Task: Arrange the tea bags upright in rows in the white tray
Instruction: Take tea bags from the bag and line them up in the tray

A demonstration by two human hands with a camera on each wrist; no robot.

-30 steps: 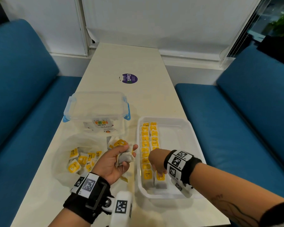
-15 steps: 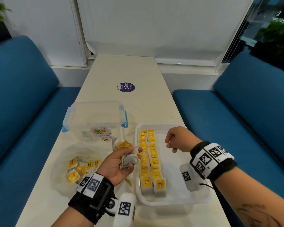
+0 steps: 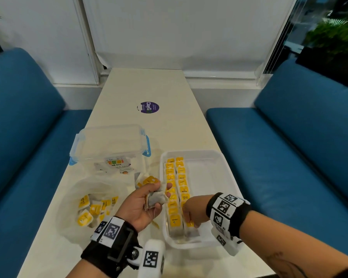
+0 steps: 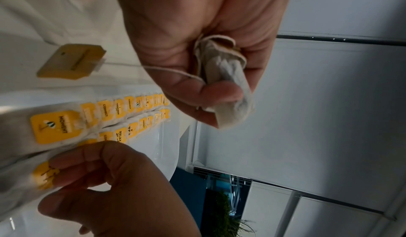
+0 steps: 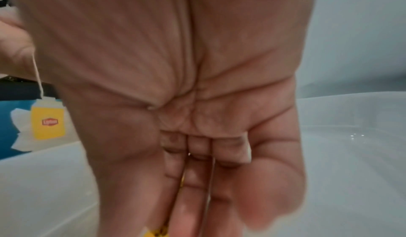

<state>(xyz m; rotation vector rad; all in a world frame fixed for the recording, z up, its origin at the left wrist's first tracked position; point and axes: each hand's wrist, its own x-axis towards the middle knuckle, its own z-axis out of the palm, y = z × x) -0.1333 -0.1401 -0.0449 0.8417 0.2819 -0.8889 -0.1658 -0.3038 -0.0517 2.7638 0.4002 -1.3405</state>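
Two rows of tea bags (image 3: 176,189) with yellow tags stand upright along the left side of the white tray (image 3: 207,173). My right hand (image 3: 193,213) is at the near end of the right row, fingers and thumb pinching the end tea bag (image 4: 45,174). My left hand (image 3: 141,205), just left of the tray, clutches a bunch of tea bags (image 3: 156,199). More lie in a clear plastic bag (image 3: 74,189) farther left.

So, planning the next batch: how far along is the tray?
Done: two upright rows in the white tray. In hand: the right hand pinches a tea bag at the second row's near end; the left hand grips spare bags. Left: loose bags in the plastic bag.
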